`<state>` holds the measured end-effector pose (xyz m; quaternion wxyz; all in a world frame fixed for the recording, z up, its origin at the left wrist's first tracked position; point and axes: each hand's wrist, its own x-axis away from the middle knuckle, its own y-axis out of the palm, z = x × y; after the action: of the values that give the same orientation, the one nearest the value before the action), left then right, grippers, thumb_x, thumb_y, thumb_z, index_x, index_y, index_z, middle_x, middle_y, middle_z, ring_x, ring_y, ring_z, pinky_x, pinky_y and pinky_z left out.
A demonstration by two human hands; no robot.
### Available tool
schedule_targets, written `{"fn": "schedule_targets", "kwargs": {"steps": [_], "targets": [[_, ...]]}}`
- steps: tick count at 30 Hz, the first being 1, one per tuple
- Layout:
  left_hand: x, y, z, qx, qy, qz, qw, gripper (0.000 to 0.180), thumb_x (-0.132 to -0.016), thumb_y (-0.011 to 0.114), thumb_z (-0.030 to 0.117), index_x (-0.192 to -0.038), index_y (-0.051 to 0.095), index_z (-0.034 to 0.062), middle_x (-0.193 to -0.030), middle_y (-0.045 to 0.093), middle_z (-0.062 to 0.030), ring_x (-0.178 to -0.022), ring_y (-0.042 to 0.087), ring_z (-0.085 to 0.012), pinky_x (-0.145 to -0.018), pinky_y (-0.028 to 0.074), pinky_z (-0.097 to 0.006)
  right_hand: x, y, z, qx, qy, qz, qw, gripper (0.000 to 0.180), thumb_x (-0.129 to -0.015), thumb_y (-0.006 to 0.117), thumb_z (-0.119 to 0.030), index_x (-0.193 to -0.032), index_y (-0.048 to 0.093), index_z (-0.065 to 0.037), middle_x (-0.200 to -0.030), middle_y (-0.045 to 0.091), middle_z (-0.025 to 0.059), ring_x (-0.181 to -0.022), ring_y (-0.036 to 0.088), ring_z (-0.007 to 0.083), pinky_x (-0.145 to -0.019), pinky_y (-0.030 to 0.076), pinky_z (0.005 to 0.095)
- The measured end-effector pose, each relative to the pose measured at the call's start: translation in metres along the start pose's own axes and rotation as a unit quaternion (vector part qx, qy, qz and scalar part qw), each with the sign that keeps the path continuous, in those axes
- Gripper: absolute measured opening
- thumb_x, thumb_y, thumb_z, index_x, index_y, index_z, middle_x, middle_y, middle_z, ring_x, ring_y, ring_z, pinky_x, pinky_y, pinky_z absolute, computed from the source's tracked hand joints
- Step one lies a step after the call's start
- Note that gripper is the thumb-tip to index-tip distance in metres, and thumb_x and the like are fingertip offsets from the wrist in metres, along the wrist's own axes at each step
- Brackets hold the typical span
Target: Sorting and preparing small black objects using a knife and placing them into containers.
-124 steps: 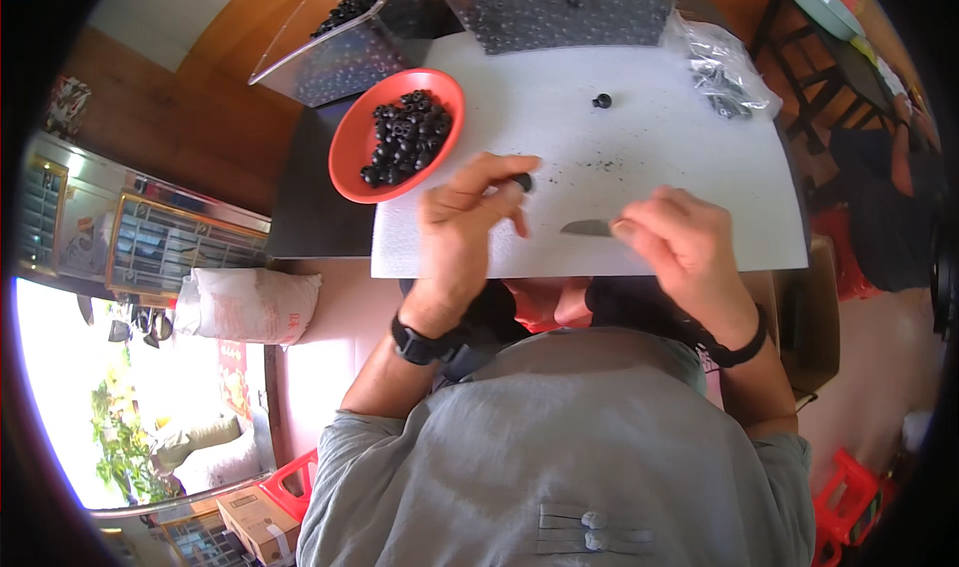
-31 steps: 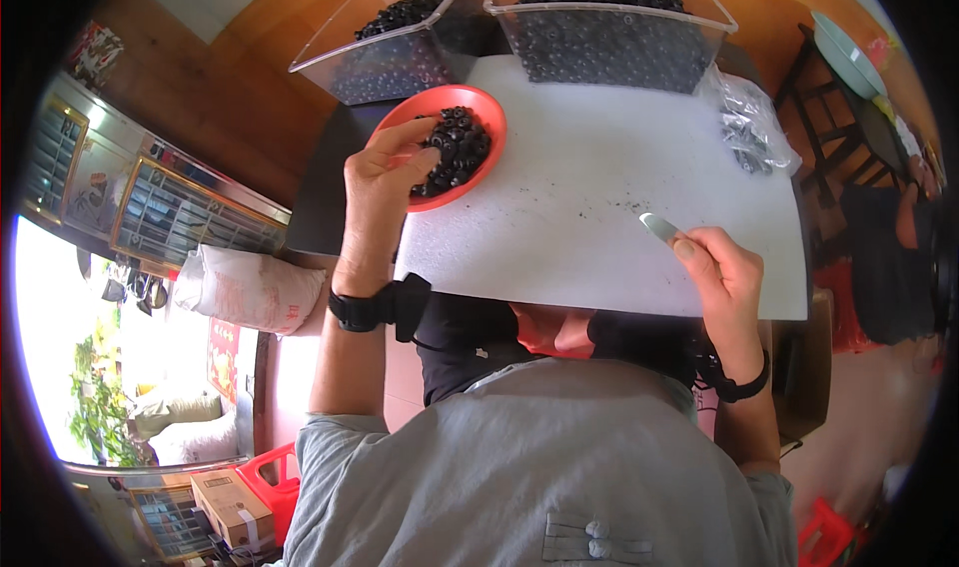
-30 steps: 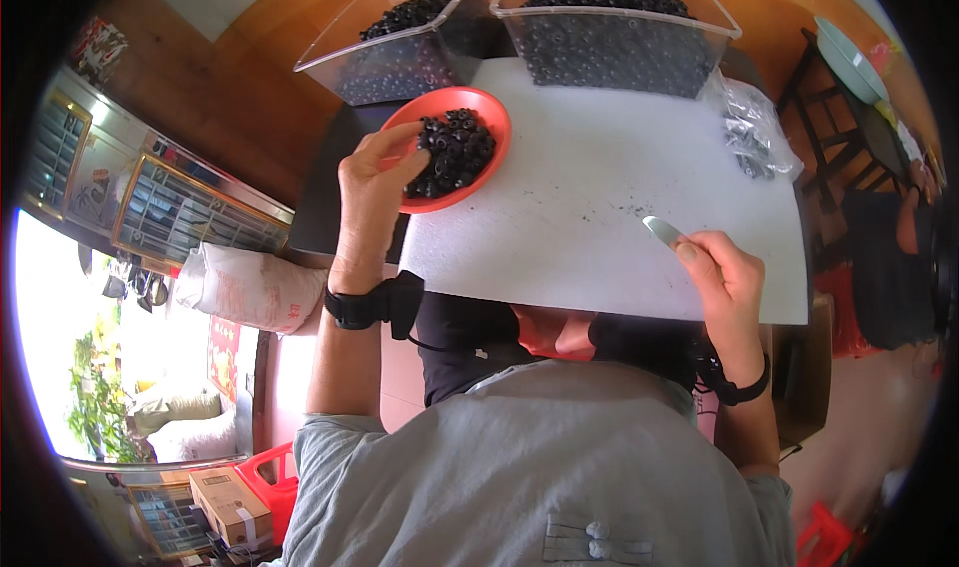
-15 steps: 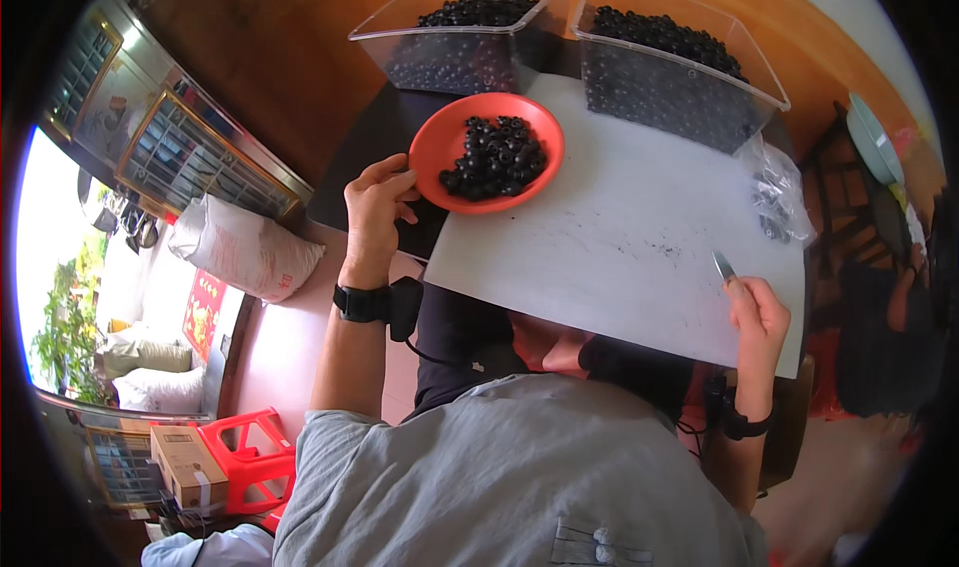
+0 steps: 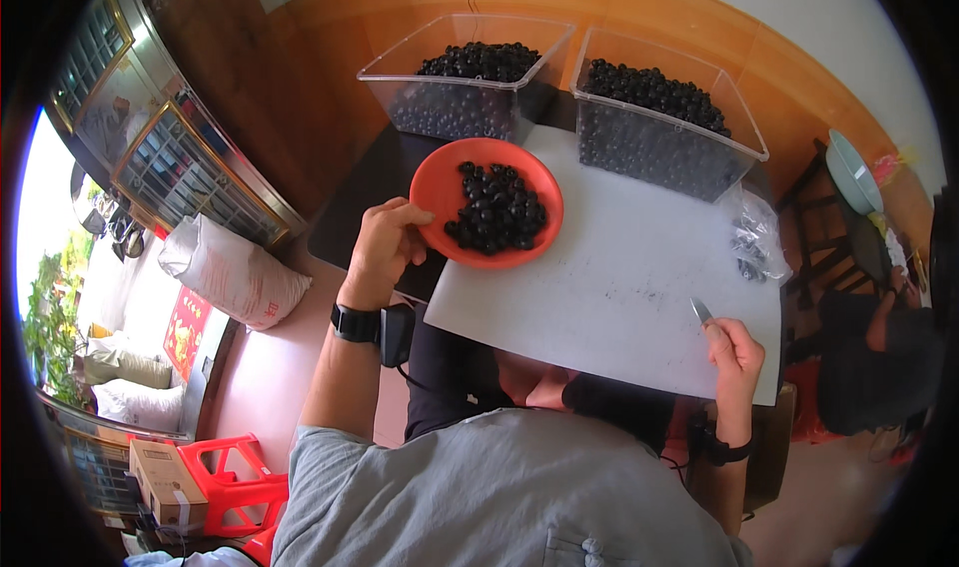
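Note:
My left hand [image 5: 380,247] pinches the near left rim of a red plastic bowl [image 5: 438,192], thumb on top and the other fingers curled beneath. The bowl sits over the far left part of a white board [image 5: 619,277] and leans slightly toward me. Inside lies a heap of small, shiny black ring-like pieces [image 5: 499,209]; some show a hole. My right hand [image 5: 735,357] is closed round a small knife [image 5: 701,310], its short blade pointing up and left above the board's right side. The knife's handle is hidden in my fingers.
Two clear plastic bins, left [image 5: 450,107] and right [image 5: 649,137], hold many black pieces at the back. A clear plastic bag [image 5: 761,232] lies at the board's right edge. White sacks [image 5: 235,272] and red stools [image 5: 230,487] stand left; another person [image 5: 869,357] sits far right.
The whole view has tilted, so the table and bins appear lower. The bowl leans a little more toward me and its heap has shifted. Both hands keep their grips.

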<state>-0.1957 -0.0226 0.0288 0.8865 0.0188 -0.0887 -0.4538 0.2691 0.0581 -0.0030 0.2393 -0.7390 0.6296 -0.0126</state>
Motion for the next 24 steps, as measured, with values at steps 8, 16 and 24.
{"fn": "schedule_targets", "kwargs": {"steps": [8, 16, 24], "targets": [[0.021, 0.010, 0.015, 0.183, -0.025, -0.066, 0.981, 0.015, -0.089, 0.063, 0.004, -0.103, 0.067, -0.0032, -0.091, 0.071, -0.0136, -0.062, 0.065, -0.0206, -0.047, 0.044, -0.029, 0.000, 0.000, -0.002, 0.002, -0.002, -0.009, 1.000, 0.014, -0.100, 0.067, -0.011, -0.097, 0.071, 0.002, -0.073, 0.057, -0.0035, -0.063, 0.046, 0.0033, -0.057, 0.033, 0.0213], [-0.003, 0.012, 0.085, 0.231, 0.111, -0.077, 0.964, 0.004, -0.094, 0.063, 0.008, -0.092, 0.065, 0.0053, -0.088, 0.074, -0.0063, -0.066, 0.066, -0.0169, -0.049, 0.044, -0.027, 0.002, 0.003, -0.008, 0.002, -0.027, 0.006, 1.000, 0.017, -0.096, 0.073, -0.012, -0.095, 0.068, 0.004, -0.077, 0.064, 0.0023, -0.069, 0.053, 0.0078, -0.062, 0.042, 0.0250], [-0.053, 0.043, 0.153, 0.142, 0.272, 0.088, 0.948, 0.006, -0.087, 0.070, 0.003, -0.084, 0.064, 0.0023, -0.076, 0.069, -0.0107, -0.057, 0.065, -0.0218, -0.048, 0.048, -0.031, 0.007, 0.000, -0.015, 0.054, -0.091, -0.015, 0.994, 0.014, -0.097, 0.069, -0.010, -0.096, 0.067, 0.003, -0.079, 0.061, 0.0036, -0.071, 0.053, 0.0110, -0.065, 0.042, 0.0256]]}}
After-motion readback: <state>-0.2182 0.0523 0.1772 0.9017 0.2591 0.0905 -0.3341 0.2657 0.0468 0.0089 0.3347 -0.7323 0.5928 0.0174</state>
